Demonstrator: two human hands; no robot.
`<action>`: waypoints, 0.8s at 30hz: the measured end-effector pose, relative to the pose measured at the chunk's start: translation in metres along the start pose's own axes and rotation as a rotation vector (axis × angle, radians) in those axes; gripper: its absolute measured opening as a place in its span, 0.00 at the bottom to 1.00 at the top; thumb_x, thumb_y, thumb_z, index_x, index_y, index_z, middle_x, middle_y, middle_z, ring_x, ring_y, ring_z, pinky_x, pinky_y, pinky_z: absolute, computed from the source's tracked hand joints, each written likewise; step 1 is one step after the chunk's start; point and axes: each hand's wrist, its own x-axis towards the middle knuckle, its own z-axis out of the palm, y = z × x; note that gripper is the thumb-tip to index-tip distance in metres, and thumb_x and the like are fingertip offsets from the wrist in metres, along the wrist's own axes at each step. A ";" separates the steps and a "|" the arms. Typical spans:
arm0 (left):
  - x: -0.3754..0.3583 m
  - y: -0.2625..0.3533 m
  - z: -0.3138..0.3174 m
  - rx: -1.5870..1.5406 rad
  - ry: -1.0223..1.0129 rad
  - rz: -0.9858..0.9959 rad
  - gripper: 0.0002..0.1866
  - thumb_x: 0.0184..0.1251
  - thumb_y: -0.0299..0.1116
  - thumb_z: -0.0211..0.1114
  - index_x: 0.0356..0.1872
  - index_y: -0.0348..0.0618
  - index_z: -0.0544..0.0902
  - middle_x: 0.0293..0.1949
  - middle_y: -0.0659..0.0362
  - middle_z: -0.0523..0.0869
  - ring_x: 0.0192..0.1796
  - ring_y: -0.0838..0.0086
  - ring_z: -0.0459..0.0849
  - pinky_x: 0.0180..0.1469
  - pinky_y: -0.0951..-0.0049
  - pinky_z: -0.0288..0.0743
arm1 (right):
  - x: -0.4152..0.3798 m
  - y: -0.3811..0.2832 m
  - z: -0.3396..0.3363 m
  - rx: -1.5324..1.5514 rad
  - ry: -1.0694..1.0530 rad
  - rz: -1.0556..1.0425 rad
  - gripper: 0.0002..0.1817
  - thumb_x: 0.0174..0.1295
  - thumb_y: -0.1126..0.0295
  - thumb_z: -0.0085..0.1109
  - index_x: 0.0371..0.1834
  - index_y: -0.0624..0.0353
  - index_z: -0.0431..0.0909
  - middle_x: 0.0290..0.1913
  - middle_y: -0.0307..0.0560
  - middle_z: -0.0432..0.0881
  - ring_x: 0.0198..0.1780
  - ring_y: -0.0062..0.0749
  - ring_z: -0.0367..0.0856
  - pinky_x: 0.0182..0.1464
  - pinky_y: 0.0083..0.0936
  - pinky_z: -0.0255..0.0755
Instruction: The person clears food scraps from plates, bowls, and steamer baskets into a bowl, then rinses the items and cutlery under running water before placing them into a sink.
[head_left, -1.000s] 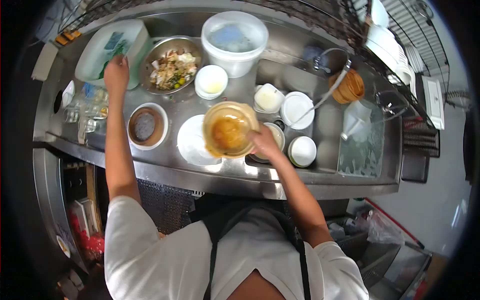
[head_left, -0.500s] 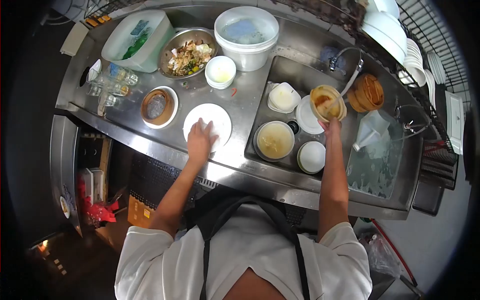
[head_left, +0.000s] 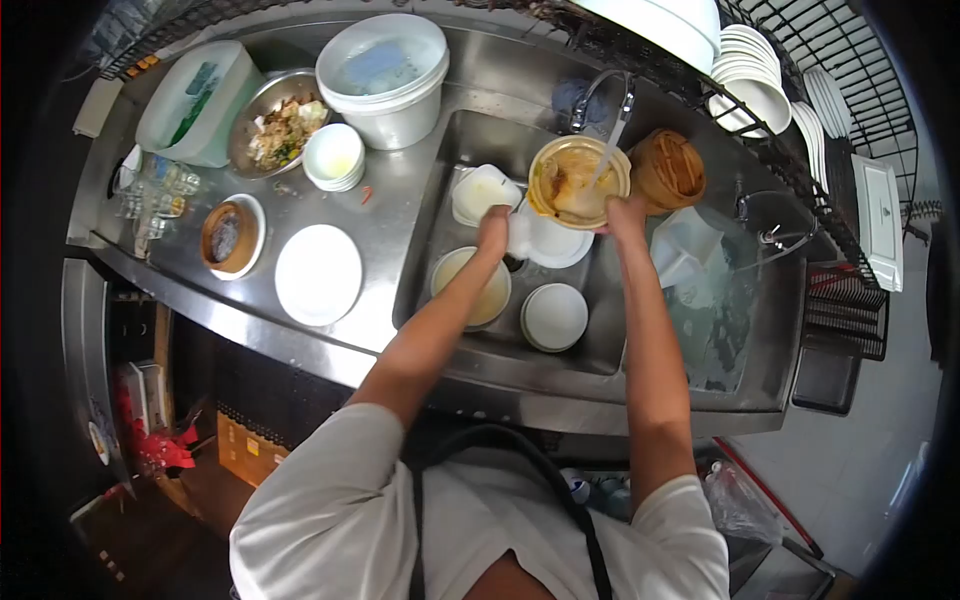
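Note:
My right hand (head_left: 626, 216) grips the rim of a brown-stained clay pot (head_left: 568, 182) with a pale rim. The pot is tilted under the tap (head_left: 628, 98), and water runs into it. My left hand (head_left: 493, 232) is over the sink with its fingers closed. A small whitish thing beside those fingers is too blurred to name. Near this hand are a squarish white bowl (head_left: 484, 192) and a white plate (head_left: 560, 246). Partly behind my left forearm stands a bowl of cloudy liquid (head_left: 490, 298). A stack of white bowls (head_left: 556, 316) is in the sink's front part.
A white plate (head_left: 318, 276) and a bamboo steamer (head_left: 228, 238) lie on the left counter. Behind are a food-scrap bowl (head_left: 286, 140), stacked white bowls (head_left: 334, 158) and a white bucket (head_left: 388, 112). Bamboo steamers (head_left: 668, 172) and a water-filled basin (head_left: 704, 335) are at right.
My left hand has left the plate on the counter and moved right, over the sink. The right hand still holds the clay pot under running water. The view has shifted right.

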 end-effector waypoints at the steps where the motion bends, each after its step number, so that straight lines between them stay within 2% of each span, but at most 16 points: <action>1: 0.035 -0.035 0.037 -0.279 -0.087 -0.198 0.19 0.69 0.44 0.57 0.44 0.37 0.86 0.44 0.53 0.87 0.44 0.64 0.84 0.46 0.64 0.76 | -0.010 -0.008 -0.002 0.014 0.002 -0.021 0.24 0.55 0.76 0.47 0.57 0.73 0.73 0.43 0.62 0.83 0.40 0.49 0.88 0.27 0.38 0.88; 4: 0.025 0.008 0.084 -0.370 0.058 -0.385 0.15 0.68 0.37 0.62 0.44 0.33 0.85 0.44 0.55 0.86 0.42 0.71 0.83 0.42 0.70 0.75 | -0.018 0.013 -0.033 0.059 -0.006 -0.031 0.26 0.55 0.74 0.49 0.59 0.72 0.72 0.43 0.61 0.84 0.42 0.48 0.88 0.32 0.40 0.88; 7: 0.046 0.016 0.070 -0.401 0.222 0.115 0.10 0.62 0.24 0.62 0.44 0.38 0.85 0.40 0.55 0.86 0.44 0.67 0.84 0.50 0.72 0.74 | -0.039 0.010 -0.040 0.155 -0.051 -0.039 0.27 0.55 0.72 0.50 0.60 0.72 0.70 0.48 0.62 0.83 0.45 0.50 0.88 0.36 0.43 0.88; 9: -0.017 0.126 0.000 -0.075 0.487 0.643 0.08 0.63 0.21 0.63 0.42 0.37 0.85 0.38 0.54 0.86 0.44 0.67 0.84 0.50 0.70 0.74 | -0.053 -0.007 -0.037 0.195 -0.129 0.006 0.28 0.56 0.72 0.49 0.62 0.72 0.68 0.51 0.62 0.82 0.45 0.49 0.88 0.35 0.40 0.89; 10: -0.032 0.161 -0.032 -0.058 0.619 0.763 0.05 0.65 0.25 0.65 0.40 0.36 0.85 0.38 0.53 0.86 0.43 0.67 0.83 0.51 0.69 0.74 | -0.044 0.000 -0.038 0.196 -0.155 0.044 0.28 0.56 0.71 0.49 0.62 0.72 0.67 0.51 0.62 0.81 0.44 0.49 0.88 0.35 0.39 0.89; 11: -0.039 0.191 -0.071 0.041 0.693 0.924 0.06 0.66 0.26 0.65 0.40 0.35 0.84 0.36 0.53 0.86 0.43 0.68 0.83 0.47 0.67 0.74 | -0.034 0.013 -0.042 0.194 -0.171 0.094 0.29 0.56 0.71 0.49 0.63 0.73 0.66 0.52 0.62 0.81 0.44 0.49 0.88 0.35 0.37 0.89; 12: -0.048 0.228 -0.103 0.152 0.787 0.974 0.07 0.67 0.28 0.65 0.40 0.35 0.84 0.34 0.52 0.84 0.41 0.65 0.82 0.43 0.64 0.73 | -0.031 0.027 -0.043 0.191 -0.176 0.152 0.29 0.56 0.71 0.49 0.63 0.73 0.66 0.52 0.62 0.81 0.44 0.49 0.88 0.35 0.36 0.89; 13: -0.027 0.251 -0.141 0.361 1.056 1.144 0.07 0.68 0.31 0.65 0.38 0.36 0.84 0.33 0.51 0.83 0.38 0.59 0.81 0.41 0.60 0.70 | -0.031 0.036 -0.041 0.217 -0.180 0.156 0.29 0.56 0.71 0.49 0.63 0.73 0.66 0.52 0.62 0.81 0.43 0.49 0.88 0.34 0.35 0.90; 14: -0.014 0.281 -0.173 0.503 1.175 1.254 0.08 0.68 0.33 0.66 0.38 0.38 0.85 0.33 0.50 0.83 0.37 0.54 0.79 0.43 0.56 0.70 | -0.029 0.039 -0.037 0.245 -0.181 0.155 0.30 0.56 0.71 0.49 0.64 0.73 0.65 0.51 0.62 0.81 0.42 0.48 0.88 0.34 0.35 0.90; 15: 0.006 0.297 -0.209 0.650 1.160 1.158 0.12 0.69 0.38 0.65 0.44 0.42 0.87 0.42 0.47 0.86 0.43 0.50 0.82 0.49 0.54 0.73 | -0.028 0.045 -0.032 0.274 -0.172 0.156 0.30 0.56 0.71 0.49 0.64 0.73 0.65 0.51 0.62 0.82 0.42 0.48 0.89 0.34 0.34 0.90; 17: 0.061 0.300 -0.271 1.086 1.028 0.926 0.16 0.70 0.44 0.62 0.50 0.47 0.87 0.54 0.44 0.84 0.54 0.48 0.82 0.57 0.54 0.74 | -0.025 0.067 -0.024 0.358 -0.167 0.203 0.28 0.56 0.72 0.50 0.62 0.72 0.67 0.50 0.63 0.82 0.41 0.47 0.89 0.33 0.35 0.89; 18: 0.060 0.299 -0.291 1.101 0.929 0.800 0.17 0.71 0.45 0.61 0.51 0.48 0.87 0.57 0.42 0.81 0.57 0.48 0.81 0.59 0.55 0.74 | -0.023 0.070 -0.017 0.365 -0.165 0.235 0.27 0.57 0.71 0.50 0.61 0.72 0.67 0.50 0.63 0.82 0.41 0.47 0.89 0.33 0.35 0.89; 20: 0.025 0.299 -0.301 1.127 0.876 0.736 0.18 0.71 0.47 0.60 0.52 0.49 0.87 0.60 0.40 0.79 0.59 0.48 0.81 0.60 0.56 0.75 | -0.015 0.077 -0.015 0.409 -0.188 0.277 0.26 0.58 0.71 0.50 0.61 0.71 0.67 0.51 0.63 0.82 0.41 0.48 0.89 0.34 0.34 0.89; 22: -0.043 0.267 -0.315 1.234 0.986 0.758 0.20 0.70 0.47 0.62 0.53 0.46 0.85 0.58 0.42 0.81 0.54 0.49 0.83 0.54 0.56 0.77 | -0.010 0.087 -0.014 0.475 -0.248 0.314 0.26 0.58 0.71 0.50 0.60 0.71 0.68 0.52 0.64 0.81 0.41 0.48 0.88 0.34 0.34 0.88; 23: -0.052 0.229 -0.348 1.375 0.910 0.445 0.20 0.70 0.47 0.61 0.52 0.43 0.85 0.55 0.45 0.83 0.52 0.49 0.84 0.52 0.54 0.77 | -0.006 0.090 -0.006 0.562 -0.240 0.336 0.26 0.58 0.71 0.50 0.60 0.71 0.68 0.53 0.63 0.81 0.41 0.48 0.88 0.34 0.33 0.88; 24: -0.078 0.186 -0.356 1.365 0.874 0.625 0.23 0.68 0.52 0.62 0.47 0.40 0.85 0.51 0.41 0.83 0.52 0.46 0.83 0.50 0.53 0.77 | -0.003 0.093 0.004 0.654 -0.231 0.360 0.25 0.59 0.70 0.50 0.60 0.70 0.68 0.53 0.63 0.80 0.41 0.49 0.88 0.35 0.33 0.88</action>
